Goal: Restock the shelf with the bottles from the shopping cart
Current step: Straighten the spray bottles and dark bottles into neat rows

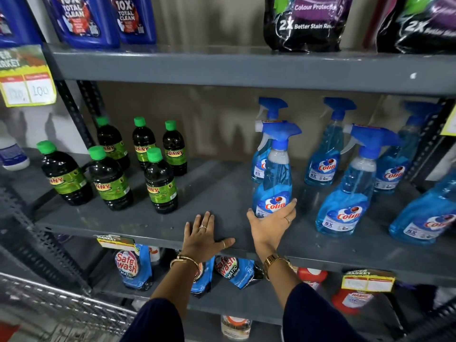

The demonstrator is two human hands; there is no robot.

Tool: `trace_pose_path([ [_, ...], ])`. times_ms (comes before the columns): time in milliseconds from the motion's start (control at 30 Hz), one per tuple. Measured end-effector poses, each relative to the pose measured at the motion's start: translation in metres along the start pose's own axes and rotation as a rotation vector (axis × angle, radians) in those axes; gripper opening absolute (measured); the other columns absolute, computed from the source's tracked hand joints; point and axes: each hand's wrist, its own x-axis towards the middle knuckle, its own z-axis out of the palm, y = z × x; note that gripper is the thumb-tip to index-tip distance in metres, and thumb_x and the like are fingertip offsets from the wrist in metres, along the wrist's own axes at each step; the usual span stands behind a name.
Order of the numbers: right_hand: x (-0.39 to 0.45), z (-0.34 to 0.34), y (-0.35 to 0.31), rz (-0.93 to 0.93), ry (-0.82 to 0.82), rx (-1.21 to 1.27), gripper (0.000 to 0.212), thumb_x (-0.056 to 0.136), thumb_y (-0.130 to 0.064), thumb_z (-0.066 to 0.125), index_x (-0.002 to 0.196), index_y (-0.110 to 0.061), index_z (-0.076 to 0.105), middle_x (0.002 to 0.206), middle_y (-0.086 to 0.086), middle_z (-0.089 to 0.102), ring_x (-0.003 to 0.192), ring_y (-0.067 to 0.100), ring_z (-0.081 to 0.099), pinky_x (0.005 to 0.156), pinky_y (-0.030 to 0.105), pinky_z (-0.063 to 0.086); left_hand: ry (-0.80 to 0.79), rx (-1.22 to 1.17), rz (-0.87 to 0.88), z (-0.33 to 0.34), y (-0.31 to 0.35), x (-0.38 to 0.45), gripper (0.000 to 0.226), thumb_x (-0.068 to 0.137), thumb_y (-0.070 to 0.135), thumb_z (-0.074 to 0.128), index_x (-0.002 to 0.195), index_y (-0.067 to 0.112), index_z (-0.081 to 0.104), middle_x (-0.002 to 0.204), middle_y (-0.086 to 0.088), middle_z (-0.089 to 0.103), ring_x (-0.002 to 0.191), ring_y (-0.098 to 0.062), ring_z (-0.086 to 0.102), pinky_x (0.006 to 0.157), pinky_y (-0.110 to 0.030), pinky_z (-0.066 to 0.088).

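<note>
A blue Colin spray bottle (274,178) stands upright near the front of the grey middle shelf (217,193). My right hand (270,225) wraps around its base from the front. My left hand (204,236) lies flat on the shelf's front edge, fingers spread, holding nothing. Several more blue spray bottles (348,191) stand to the right and behind. Several dark bottles with green caps (160,183) stand on the left part of the same shelf. The wire rim of the shopping cart (59,299) shows at the bottom left; its contents are out of view.
Blue detergent jugs (84,21) and black refill pouches (306,23) fill the shelf above. Safewash pouches (133,267) and red bottles (350,299) sit on the shelf below. Yellow price tags (27,77) hang from shelf edges. Bare shelf shows between the green-capped and blue bottles.
</note>
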Motion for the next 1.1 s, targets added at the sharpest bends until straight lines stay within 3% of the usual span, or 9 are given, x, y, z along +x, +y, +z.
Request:
trace_pose_path([
  [100, -0.009, -0.007, -0.006, -0.114, 0.042, 0.023, 0.107, 0.066, -0.029, 0.079, 0.144, -0.010, 0.008, 0.148, 0.020, 0.017, 0.135, 0.035, 0.022, 0.110, 0.048, 0.034, -0.016, 0.007, 0.000, -0.001, 0.000, -0.001, 0.096, 0.079, 0.073, 0.032, 0.148, 0.014, 0.001, 0.160, 0.000, -0.004, 0.147, -0.021, -0.007, 0.118, -0.047, -0.004],
  [233, -0.028, -0.013, -0.017, -0.491, 0.021, -0.064, 0.076, 0.075, -0.015, 0.070, 0.137, -0.007, 0.026, 0.145, 0.019, 0.024, 0.135, 0.035, 0.024, 0.105, 0.056, 0.037, -0.020, -0.002, 0.002, -0.005, -0.006, -0.002, 0.087, 0.086, 0.066, 0.031, 0.148, 0.013, 0.001, 0.160, -0.001, -0.005, 0.147, -0.019, -0.007, 0.118, -0.044, -0.004],
  [300, -0.034, -0.012, -0.023, -0.610, -0.041, -0.073, 0.061, 0.078, -0.006, 0.066, 0.131, -0.006, 0.035, 0.144, 0.017, 0.025, 0.136, 0.036, 0.028, 0.105, 0.049, 0.039, 0.018, -0.027, -0.029, -0.006, -0.017, -0.007, 0.081, 0.089, 0.061, 0.030, 0.148, 0.013, 0.001, 0.160, -0.001, -0.004, 0.147, -0.018, -0.007, 0.119, -0.042, -0.005],
  [400, -0.039, -0.005, -0.032, -0.688, -0.150, -0.080, 0.045, 0.079, 0.003, 0.061, 0.122, -0.004, 0.047, 0.142, 0.017, 0.034, 0.132, 0.033, 0.037, 0.107, 0.029, 0.032, 0.085, -0.045, -0.071, -0.009, -0.037, -0.018, 0.076, 0.092, 0.057, 0.028, 0.148, 0.012, 0.002, 0.160, -0.003, -0.002, 0.147, -0.018, -0.005, 0.120, -0.039, -0.003],
  [467, -0.040, 0.003, -0.036, -0.656, -0.223, -0.099, 0.039, 0.082, 0.002, 0.057, 0.120, -0.004, 0.050, 0.139, 0.016, 0.040, 0.129, 0.027, 0.041, 0.107, 0.023, 0.029, 0.128, -0.039, -0.091, -0.008, -0.049, -0.026, 0.075, 0.092, 0.056, 0.028, 0.148, 0.012, 0.004, 0.160, -0.002, 0.000, 0.147, -0.018, -0.003, 0.120, -0.039, -0.003],
  [633, -0.047, 0.034, -0.044, -0.546, -0.472, -0.080, 0.037, 0.084, -0.003, 0.053, 0.120, -0.006, 0.048, 0.126, 0.011, 0.048, 0.116, 0.026, 0.050, 0.097, 0.027, 0.040, 0.176, -0.059, -0.182, -0.010, -0.082, -0.037, 0.087, 0.086, 0.065, 0.032, 0.148, 0.011, 0.004, 0.160, -0.003, 0.001, 0.147, -0.018, -0.003, 0.120, -0.043, -0.004],
  [867, -0.076, 0.091, -0.067, -0.503, -0.752, -0.103, 0.060, 0.080, -0.024, 0.067, 0.130, -0.006, 0.039, 0.133, 0.011, 0.039, 0.122, 0.024, 0.043, 0.099, 0.030, 0.038, 0.084, -0.117, -0.287, -0.025, -0.137, -0.041, 0.114, 0.063, 0.087, 0.027, 0.148, 0.018, -0.007, 0.158, 0.005, -0.013, 0.146, -0.014, -0.013, 0.117, -0.054, -0.006],
  [967, -0.086, 0.115, -0.081, -0.403, -0.796, -0.051, 0.068, 0.076, -0.025, 0.072, 0.131, -0.007, 0.037, 0.130, 0.012, 0.041, 0.120, 0.025, 0.044, 0.095, 0.025, 0.035, 0.059, -0.109, -0.316, -0.035, -0.157, -0.042, 0.104, 0.073, 0.079, 0.035, 0.148, 0.020, -0.008, 0.158, 0.009, -0.013, 0.145, -0.011, -0.013, 0.115, -0.057, -0.009],
  [1100, -0.089, 0.143, -0.091, -0.282, -0.773, -0.005, 0.062, 0.069, -0.020, 0.077, 0.118, -0.005, 0.043, 0.116, 0.014, 0.050, 0.112, 0.026, 0.049, 0.084, 0.022, 0.036, 0.017, -0.141, -0.333, -0.050, -0.168, -0.038, 0.090, 0.081, 0.071, 0.033, 0.148, 0.023, -0.004, 0.158, 0.010, -0.010, 0.145, -0.010, -0.011, 0.116, -0.056, -0.009],
])
